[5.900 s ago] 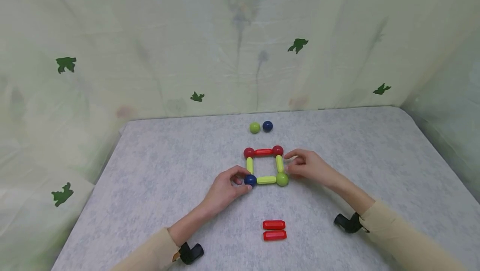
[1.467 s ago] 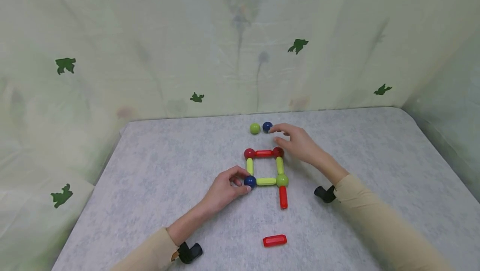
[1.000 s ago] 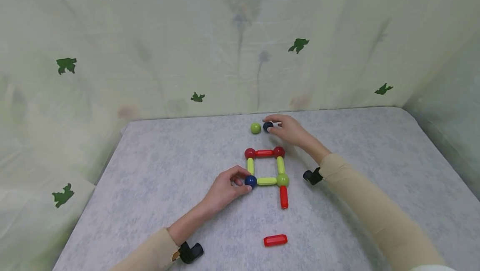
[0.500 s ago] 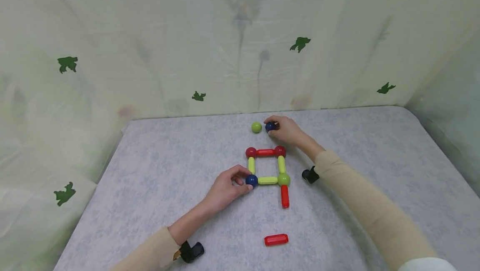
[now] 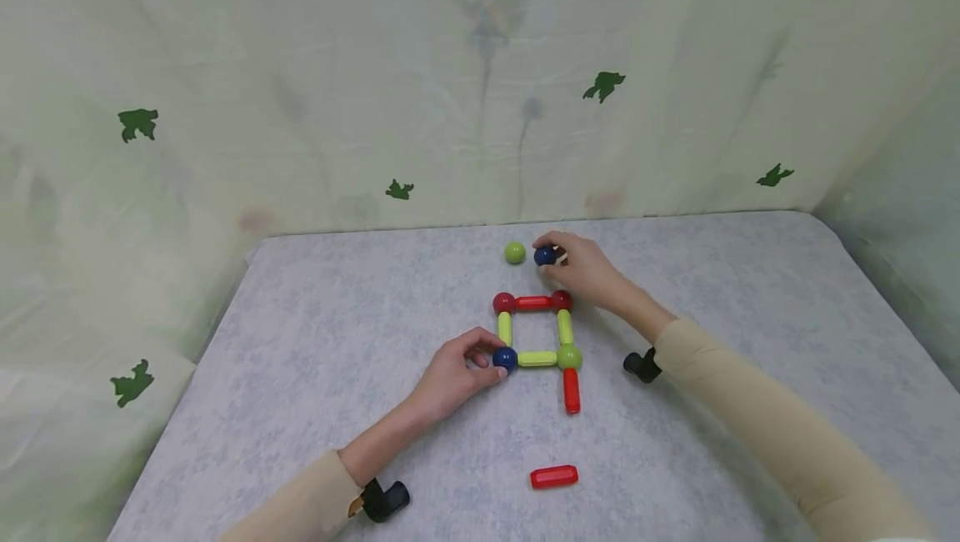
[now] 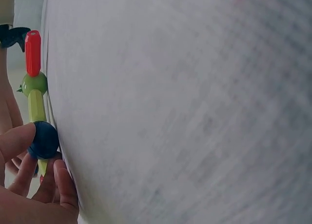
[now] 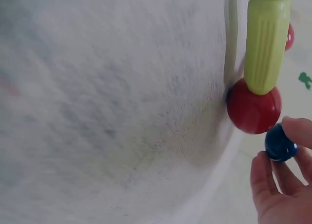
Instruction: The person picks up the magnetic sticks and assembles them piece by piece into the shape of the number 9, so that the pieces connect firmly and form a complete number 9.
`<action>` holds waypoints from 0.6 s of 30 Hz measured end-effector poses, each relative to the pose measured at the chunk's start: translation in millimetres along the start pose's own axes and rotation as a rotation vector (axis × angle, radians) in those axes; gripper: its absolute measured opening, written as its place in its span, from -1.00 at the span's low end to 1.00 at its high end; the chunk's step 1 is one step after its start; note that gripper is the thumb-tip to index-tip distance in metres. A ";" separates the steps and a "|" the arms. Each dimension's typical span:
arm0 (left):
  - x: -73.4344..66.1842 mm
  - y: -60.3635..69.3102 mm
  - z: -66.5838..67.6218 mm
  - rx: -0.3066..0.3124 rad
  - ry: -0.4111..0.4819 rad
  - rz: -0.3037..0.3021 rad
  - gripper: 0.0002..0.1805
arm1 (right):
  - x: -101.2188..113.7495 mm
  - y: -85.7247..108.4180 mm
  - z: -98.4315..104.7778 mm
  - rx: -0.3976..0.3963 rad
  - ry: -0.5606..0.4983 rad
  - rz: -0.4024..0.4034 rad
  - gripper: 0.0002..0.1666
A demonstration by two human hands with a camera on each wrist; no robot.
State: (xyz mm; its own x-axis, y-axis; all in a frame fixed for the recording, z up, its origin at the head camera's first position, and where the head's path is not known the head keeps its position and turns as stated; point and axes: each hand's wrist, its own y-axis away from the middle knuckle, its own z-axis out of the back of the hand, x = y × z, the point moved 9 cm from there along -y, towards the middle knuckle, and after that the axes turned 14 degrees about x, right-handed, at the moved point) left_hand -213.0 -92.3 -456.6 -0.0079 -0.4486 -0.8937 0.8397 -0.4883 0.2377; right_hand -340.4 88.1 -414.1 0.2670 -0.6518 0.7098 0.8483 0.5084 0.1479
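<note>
On the table lies a square of balls and rods. Its far side is a red rod [image 5: 533, 303] between two red balls [image 5: 504, 303]; yellow-green rods [image 5: 537, 358] make the other sides. My left hand [image 5: 457, 371] pinches the blue ball [image 5: 505, 359] at the near left corner, also seen in the left wrist view. From the green ball [image 5: 569, 357] at the near right corner, a second red rod [image 5: 572, 392] points towards me. Beyond the square, my right hand [image 5: 588, 271] holds another blue ball [image 5: 544, 256] between thumb and fingers.
A loose green ball [image 5: 514, 253] sits near the table's back edge, left of the right hand. One loose red rod [image 5: 554, 477] lies in front of the square. A pale curtain with leaf shapes [image 5: 603, 86] hangs behind the table.
One of the two loose red rods now joins the near right green ball. My right hand has gone from the square's right side to the far blue ball and grasped it. The left stays put.
</note>
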 end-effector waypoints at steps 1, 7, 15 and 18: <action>-0.1 -0.3 -0.1 0.001 0.000 0.002 -0.71 | 1.1 4.5 0.1 -0.010 -0.001 0.004 -0.52; -0.9 -1.5 0.6 0.001 -0.008 0.010 -0.70 | 15.1 34.7 0.0 -0.035 -0.030 0.045 -0.51; 0.1 -1.1 1.5 -0.001 -0.016 0.016 -0.71 | 32.4 77.4 -10.7 0.000 -0.048 0.109 -0.56; 0.9 -1.1 1.6 0.000 -0.019 0.019 -0.71 | 33.9 92.5 -18.5 0.023 -0.063 0.105 -0.55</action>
State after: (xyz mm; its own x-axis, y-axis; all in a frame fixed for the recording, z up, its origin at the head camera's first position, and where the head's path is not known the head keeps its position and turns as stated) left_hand -214.8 -93.4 -457.0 -0.0016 -0.4718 -0.8817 0.8400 -0.4791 0.2548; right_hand -244.4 102.6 -389.1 0.3238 -0.5585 0.7637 0.8064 0.5851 0.0860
